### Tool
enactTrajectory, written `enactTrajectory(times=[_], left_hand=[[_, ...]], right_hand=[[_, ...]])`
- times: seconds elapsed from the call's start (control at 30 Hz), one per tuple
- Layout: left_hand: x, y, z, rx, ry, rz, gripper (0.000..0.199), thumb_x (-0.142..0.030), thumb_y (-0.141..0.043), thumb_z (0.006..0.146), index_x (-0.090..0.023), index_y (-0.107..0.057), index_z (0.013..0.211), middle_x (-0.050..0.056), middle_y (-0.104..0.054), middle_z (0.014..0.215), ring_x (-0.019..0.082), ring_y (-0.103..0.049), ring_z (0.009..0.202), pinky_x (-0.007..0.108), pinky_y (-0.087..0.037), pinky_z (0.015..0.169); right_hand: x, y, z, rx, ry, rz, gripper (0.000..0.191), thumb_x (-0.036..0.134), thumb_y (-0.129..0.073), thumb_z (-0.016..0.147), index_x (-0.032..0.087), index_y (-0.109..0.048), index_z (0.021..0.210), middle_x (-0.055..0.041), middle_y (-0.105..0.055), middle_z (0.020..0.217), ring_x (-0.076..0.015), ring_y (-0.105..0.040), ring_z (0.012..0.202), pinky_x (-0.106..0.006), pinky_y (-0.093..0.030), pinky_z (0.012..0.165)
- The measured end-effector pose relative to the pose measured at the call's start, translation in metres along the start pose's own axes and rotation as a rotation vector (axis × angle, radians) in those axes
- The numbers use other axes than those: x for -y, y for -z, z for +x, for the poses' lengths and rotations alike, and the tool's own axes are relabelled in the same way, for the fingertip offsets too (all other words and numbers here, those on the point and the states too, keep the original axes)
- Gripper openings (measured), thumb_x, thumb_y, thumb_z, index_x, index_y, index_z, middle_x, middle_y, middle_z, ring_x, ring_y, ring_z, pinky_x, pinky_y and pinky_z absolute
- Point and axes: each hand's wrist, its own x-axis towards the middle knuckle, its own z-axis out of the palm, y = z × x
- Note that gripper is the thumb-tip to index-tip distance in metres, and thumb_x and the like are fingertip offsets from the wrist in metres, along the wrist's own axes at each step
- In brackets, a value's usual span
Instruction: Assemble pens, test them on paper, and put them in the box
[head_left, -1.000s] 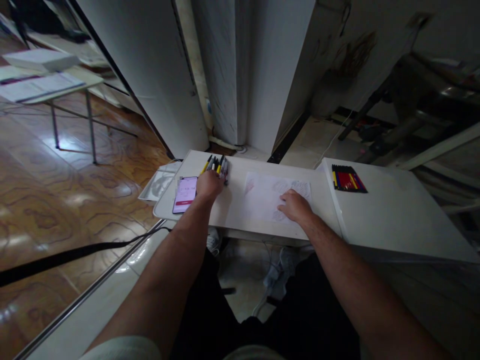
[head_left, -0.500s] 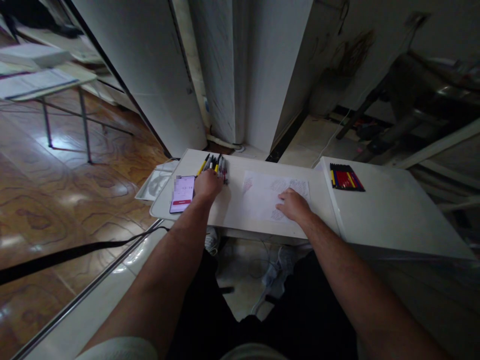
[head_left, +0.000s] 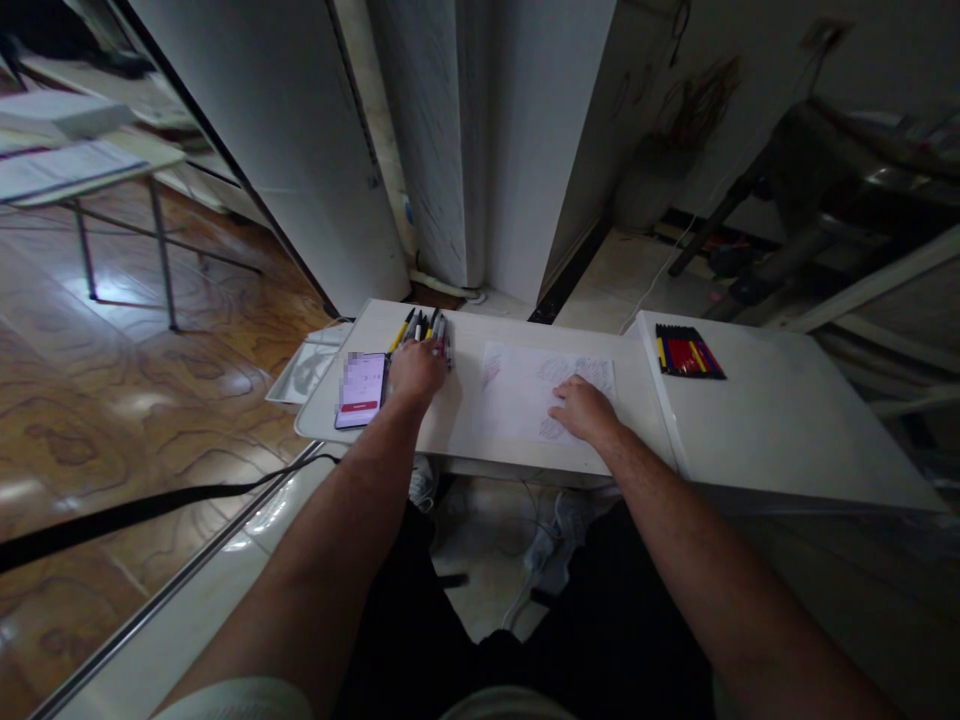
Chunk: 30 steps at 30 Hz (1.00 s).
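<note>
My left hand [head_left: 418,371] lies over the lower ends of several pens [head_left: 418,325] in yellow, black, white and grey, bunched at the left of a white table [head_left: 465,440]. The back of the hand hides most of its fingers, so I cannot make out whether it grips a pen. A phone [head_left: 361,391] with a lit screen rests just left of that hand. Flat on the table is a white sheet of paper [head_left: 514,400] with patches of pen scribble. My right hand [head_left: 585,407] rests on its right part, fingers stretched out and thumb apart, holding nothing.
A flat pack of coloured pens [head_left: 688,353] lies on the white surface [head_left: 780,420] adjoining on the right. Papers [head_left: 309,365] stick out beyond the table's left end. Behind stands a pale pillar [head_left: 517,150]. A dark strap [head_left: 165,500] crosses at left.
My left hand has shifted slightly right over the pens. My right hand stays in about the same place on the paper. The whole view has moved a little.
</note>
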Motion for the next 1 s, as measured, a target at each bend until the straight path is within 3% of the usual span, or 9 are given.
enactTrajectory(times=[0.2, 0.37, 0.7, 1.0], left_hand=[[-0.005, -0.002, 0.000, 0.015, -0.031, 0.032, 0.039, -0.035, -0.045, 0.089, -0.020, -0.072, 0.114, 0.016, -0.063, 0.118, 0.028, -0.058, 0.109, 0.035, -0.044, 0.097], [-0.004, -0.005, 0.001, 0.004, -0.021, 0.079, 0.038, -0.034, -0.046, 0.088, -0.017, -0.074, 0.106, 0.018, -0.064, 0.111, 0.030, -0.061, 0.104, 0.038, -0.047, 0.092], [-0.013, -0.009, -0.004, 0.061, -0.045, 0.151, 0.042, -0.037, -0.044, 0.088, -0.013, -0.072, 0.108, 0.019, -0.063, 0.116, 0.031, -0.059, 0.109, 0.038, -0.047, 0.094], [-0.014, -0.007, -0.006, 0.041, -0.051, 0.138, 0.042, -0.039, -0.045, 0.087, -0.013, -0.071, 0.107, 0.019, -0.062, 0.116, 0.031, -0.057, 0.111, 0.038, -0.045, 0.097]], right_hand=[[0.001, 0.000, -0.001, -0.004, -0.028, 0.024, 0.037, 0.032, -0.071, 0.079, 0.017, -0.071, 0.113, -0.0101, -0.063, 0.117, -0.0208, -0.061, 0.105, -0.028, -0.044, 0.093], [0.003, 0.002, -0.002, -0.003, -0.013, 0.026, 0.035, 0.031, -0.070, 0.079, 0.016, -0.072, 0.111, -0.0107, -0.063, 0.115, -0.0211, -0.061, 0.103, -0.028, -0.045, 0.092], [0.002, 0.001, -0.002, -0.018, -0.013, 0.056, 0.035, 0.031, -0.071, 0.079, 0.016, -0.071, 0.111, -0.0102, -0.063, 0.116, -0.0201, -0.061, 0.104, -0.027, -0.045, 0.093], [0.004, 0.003, -0.003, -0.011, -0.027, 0.066, 0.034, 0.032, -0.071, 0.079, 0.017, -0.072, 0.110, -0.0098, -0.063, 0.117, -0.0205, -0.061, 0.105, -0.027, -0.044, 0.094]])
